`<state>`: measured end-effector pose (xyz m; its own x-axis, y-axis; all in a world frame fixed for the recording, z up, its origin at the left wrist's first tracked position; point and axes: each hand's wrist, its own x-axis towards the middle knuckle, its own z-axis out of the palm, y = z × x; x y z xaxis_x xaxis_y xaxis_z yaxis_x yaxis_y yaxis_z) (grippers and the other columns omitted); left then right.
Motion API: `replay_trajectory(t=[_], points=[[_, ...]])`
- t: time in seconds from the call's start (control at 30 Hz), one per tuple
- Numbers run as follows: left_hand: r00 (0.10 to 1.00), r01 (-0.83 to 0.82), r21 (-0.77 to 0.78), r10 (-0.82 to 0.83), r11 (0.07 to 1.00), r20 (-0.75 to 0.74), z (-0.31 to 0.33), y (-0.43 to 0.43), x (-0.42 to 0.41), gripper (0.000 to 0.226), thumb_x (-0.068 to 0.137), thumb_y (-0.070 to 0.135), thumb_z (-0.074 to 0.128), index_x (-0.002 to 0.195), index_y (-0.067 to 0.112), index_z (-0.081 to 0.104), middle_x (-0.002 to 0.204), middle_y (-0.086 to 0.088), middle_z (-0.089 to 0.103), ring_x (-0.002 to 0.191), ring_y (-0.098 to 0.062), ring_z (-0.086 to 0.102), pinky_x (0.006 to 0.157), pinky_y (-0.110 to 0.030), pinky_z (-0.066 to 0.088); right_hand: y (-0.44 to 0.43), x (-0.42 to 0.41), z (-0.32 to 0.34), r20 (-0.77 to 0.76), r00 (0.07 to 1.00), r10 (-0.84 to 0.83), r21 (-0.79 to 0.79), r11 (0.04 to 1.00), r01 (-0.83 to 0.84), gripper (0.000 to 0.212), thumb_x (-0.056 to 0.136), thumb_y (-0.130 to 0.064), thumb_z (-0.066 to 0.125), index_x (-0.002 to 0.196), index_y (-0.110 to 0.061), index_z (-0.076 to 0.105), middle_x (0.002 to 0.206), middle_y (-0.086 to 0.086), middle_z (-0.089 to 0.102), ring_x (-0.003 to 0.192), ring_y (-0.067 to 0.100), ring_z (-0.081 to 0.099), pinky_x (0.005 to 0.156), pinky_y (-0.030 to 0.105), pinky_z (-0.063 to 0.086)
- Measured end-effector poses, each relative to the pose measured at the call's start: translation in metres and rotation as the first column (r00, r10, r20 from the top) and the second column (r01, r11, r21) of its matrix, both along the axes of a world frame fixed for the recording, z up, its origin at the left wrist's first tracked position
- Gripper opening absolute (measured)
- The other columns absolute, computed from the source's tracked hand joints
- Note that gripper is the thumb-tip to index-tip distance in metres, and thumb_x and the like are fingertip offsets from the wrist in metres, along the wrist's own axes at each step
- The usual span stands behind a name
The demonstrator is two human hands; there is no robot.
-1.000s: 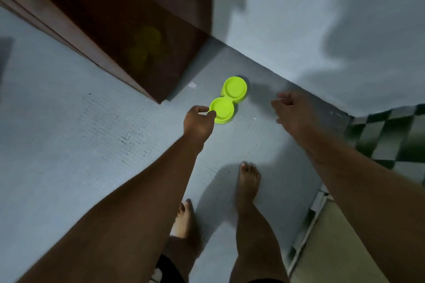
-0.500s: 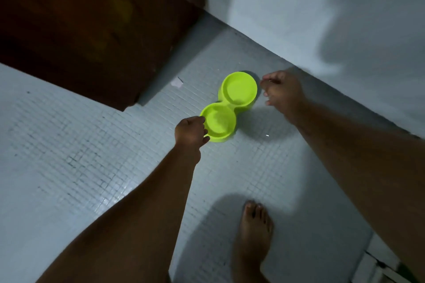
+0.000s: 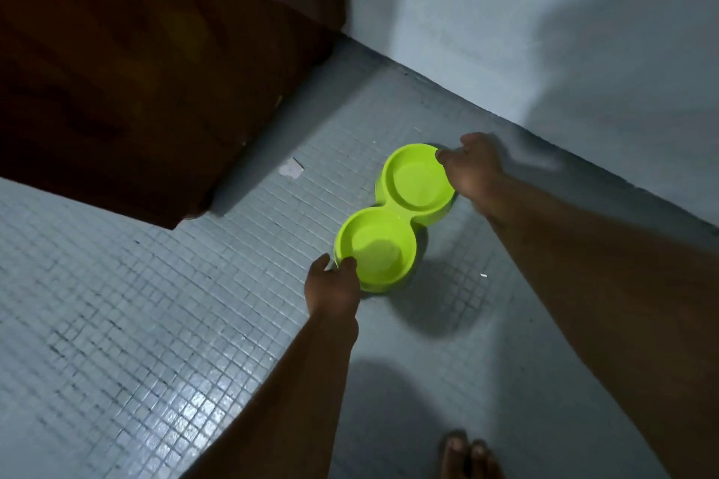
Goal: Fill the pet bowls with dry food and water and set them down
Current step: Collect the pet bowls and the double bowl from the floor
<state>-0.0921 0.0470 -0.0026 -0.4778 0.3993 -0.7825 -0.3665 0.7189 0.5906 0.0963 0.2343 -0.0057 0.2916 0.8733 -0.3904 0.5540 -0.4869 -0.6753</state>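
Both hands have closed in on the green double pet bowl [image 3: 395, 220]. The left hand [image 3: 332, 288], beside the near rim a second ago, now grips it, thumb over the edge. The right hand [image 3: 472, 171], which hung apart from the far rim, now touches it.

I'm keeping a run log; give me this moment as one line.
stage: picking up | left hand: gripping near rim of double bowl | right hand: on far rim | bowl: empty, on tiled floor

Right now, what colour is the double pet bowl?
Bright lime green double pet bowl, clearest in the head view.
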Motion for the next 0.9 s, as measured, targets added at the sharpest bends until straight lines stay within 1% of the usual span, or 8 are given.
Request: replay_trajectory(t=[0.13, 0.2, 0.3, 0.43, 0.63, 0.7, 0.77, 0.9], points=[[0.999, -0.041, 0.034, 0.04, 0.999, 0.021, -0.015, 0.006, 0.004, 0.06, 0.095, 0.02, 0.07, 0.151, 0.02, 0.048, 0.147, -0.015, 0.055, 0.125, -0.036, 0.059, 0.102, -0.055, 0.054, 0.012, -0.005, -0.023, 0.088, 0.986, 0.144, -0.112, 0.985, -0.133, 0.067, 0.095, -0.044, 0.06, 0.147, -0.006, 0.042, 0.152, 0.017, 0.044, 0.14, 0.033, 0.042, 0.117, 0.038, 0.032], [0.999, -0.027, 0.034, 0.026, 0.999, 0.02, -0.018, 0.007, 0.008, 0.055, 0.095, 0.021, 0.069, 0.148, 0.019, 0.053, 0.142, -0.014, 0.059, 0.121, -0.035, 0.062, 0.1, -0.055, 0.055, 0.011, -0.006, -0.029, 0.064, 0.977, 0.204, -0.125, 0.973, -0.195, 0.061, 0.098, -0.045, 0.055, 0.144, -0.006, 0.047, 0.148, 0.018, 0.048, 0.137, 0.033, 0.047, 0.114, 0.04, 0.036], [0.999, -0.039, 0.032, 0.039, 0.999, -0.021, -0.017, 0.005, 0.007, 0.045, 0.096, 0.02, 0.068, 0.14, 0.018, 0.061, 0.135, -0.012, 0.065, 0.115, -0.033, 0.065, 0.097, -0.053, 0.057, 0.005, -0.01, -0.031, 0.002, 0.984, 0.178, -0.056, 0.983, -0.177, 0.048, 0.098, -0.036, 0.057, 0.136, -0.007, 0.056, 0.137, 0.016, 0.059, 0.127, 0.032, 0.056, 0.105, 0.034, 0.043], [0.984, 0.03, 0.029, -0.024, 0.999, -0.178, -0.006, -0.004, 0.011, 0.043, 0.1, 0.021, 0.063, 0.143, 0.016, 0.06, 0.136, -0.011, 0.065, 0.119, -0.031, 0.063, 0.099, -0.044, 0.055, -0.005, -0.008, -0.018, 0.064, 0.976, 0.209, 0.014, 0.978, -0.21, 0.036, 0.1, -0.031, 0.056, 0.128, -0.011, 0.064, 0.128, 0.014, 0.065, 0.121, 0.031, 0.059, 0.097, 0.031, 0.044], [0.99, -0.018, 0.06, 0.026, 0.998, -0.142, 0.003, -0.013, 0.018, 0.044, 0.099, 0.03, 0.061, 0.142, 0.026, 0.061, 0.136, -0.016, 0.066, 0.12, -0.041, 0.065, 0.097, -0.059, 0.056, -0.01, -0.005, 0.0, 0.06, 0.99, 0.129, 0.114, 0.984, -0.135, 0.024, 0.099, -0.03, 0.057, 0.112, -0.013, 0.067, 0.112, 0.012, 0.07, 0.105, 0.027, 0.063, 0.087, 0.032, 0.046], [0.991, -0.05, 0.111, 0.063, 0.993, -0.122, 0.01, -0.013, 0.015, 0.042, 0.101, 0.028, 0.061, 0.142, 0.025, 0.061, 0.138, -0.012, 0.066, 0.117, -0.034, 0.066, 0.099, -0.053, 0.056, -0.011, -0.001, 0.006, 0.071, 0.989, 0.13, 0.121, 0.983, -0.138, 0.018, 0.1, -0.031, 0.056, 0.101, -0.017, 0.067, 0.098, 0.008, 0.067, 0.092, 0.022, 0.06, 0.08, 0.032, 0.045], [0.988, -0.054, 0.144, 0.074, 0.988, -0.135, 0.017, -0.014, 0.012, 0.04, 0.103, 0.027, 0.059, 0.143, 0.022, 0.06, 0.142, -0.008, 0.062, 0.118, -0.025, 0.062, 0.102, -0.04, 0.052, -0.015, 0.002, 0.013, 0.062, 0.99, 0.124, 0.127, 0.983, -0.131, 0.014, 0.1, -0.032, 0.057, 0.094, -0.021, 0.063, 0.09, 0.003, 0.062, 0.087, 0.019, 0.055, 0.077, 0.031, 0.043], [0.984, -0.023, 0.171, 0.053, 0.985, -0.169, 0.042, -0.017, 0.006, 0.04, 0.103, 0.035, 0.059, 0.141, 0.025, 0.063, 0.145, -0.006, 0.059, 0.129, -0.026, 0.058, 0.108, -0.045, 0.051, -0.03, 0.011, 0.038, -0.029, 0.997, 0.065, 0.102, 0.993, -0.062, 0.026, 0.098, -0.033, 0.06, 0.108, -0.01, 0.067, 0.095, 0.003, 0.062, 0.092, 0.018, 0.057, 0.084, 0.032, 0.047]])
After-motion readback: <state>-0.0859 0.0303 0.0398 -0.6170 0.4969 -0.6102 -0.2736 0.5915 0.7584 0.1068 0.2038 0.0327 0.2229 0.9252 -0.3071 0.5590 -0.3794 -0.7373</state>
